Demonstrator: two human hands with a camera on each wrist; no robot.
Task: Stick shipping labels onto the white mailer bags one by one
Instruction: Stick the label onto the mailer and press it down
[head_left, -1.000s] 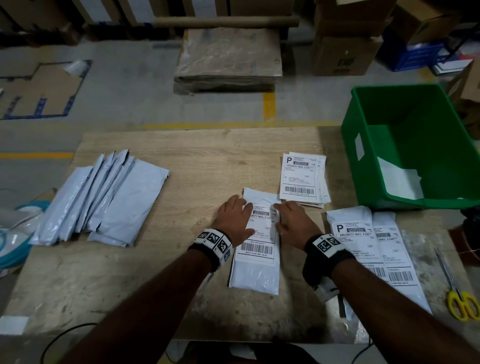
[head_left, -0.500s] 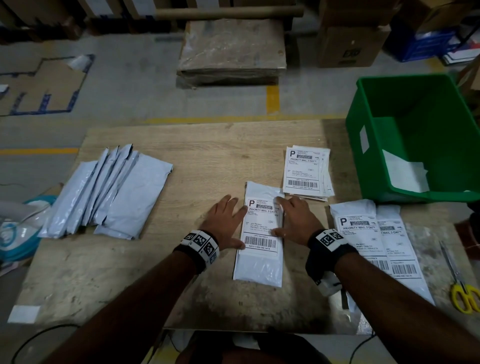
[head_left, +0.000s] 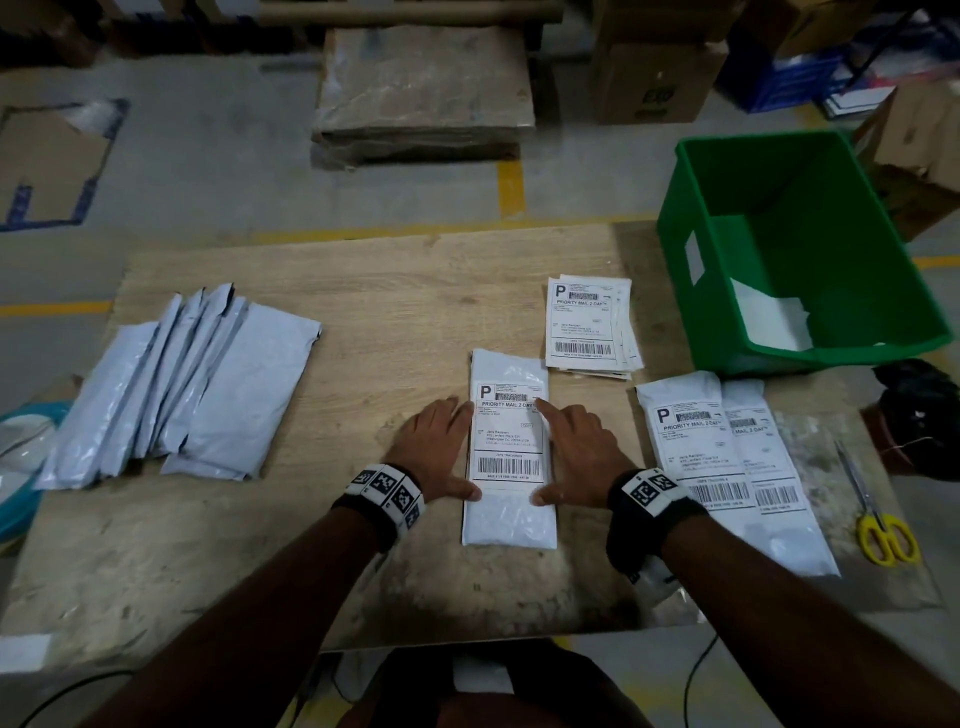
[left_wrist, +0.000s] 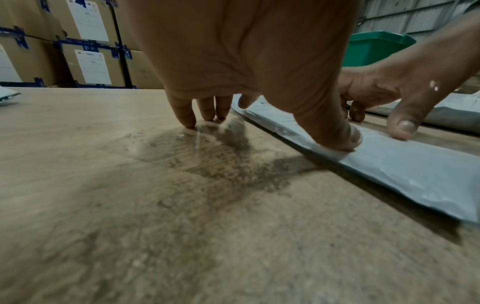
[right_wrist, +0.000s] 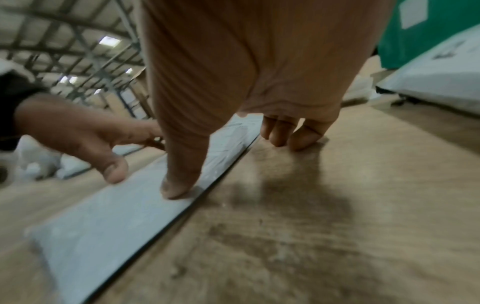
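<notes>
1. We press our left hand (head_left: 441, 447) and right hand (head_left: 582, 452), fingers straight and spread, on the white plastic mailer bag (head_left: 509, 514) at the frame's centre; its printed paper shipping label (head_left: 508, 434) is on.
2. Two labelled bags (head_left: 727, 467) lie at right.
3. Unlabelled grey-white bags (head_left: 208, 395) wait at left, loose labels (head_left: 587, 322) above centre.

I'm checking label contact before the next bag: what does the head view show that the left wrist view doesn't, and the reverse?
Only the head view: the printed label lying square on the centre mailer bag, the unlabelled bags at left, the spare labels, the scissors.

Only the left wrist view: from low down, the left thumb pressed flat on the bag's edge, the other fingers on the table.

Both: the left hand, the right hand, the bag between them, the green bin.
</notes>
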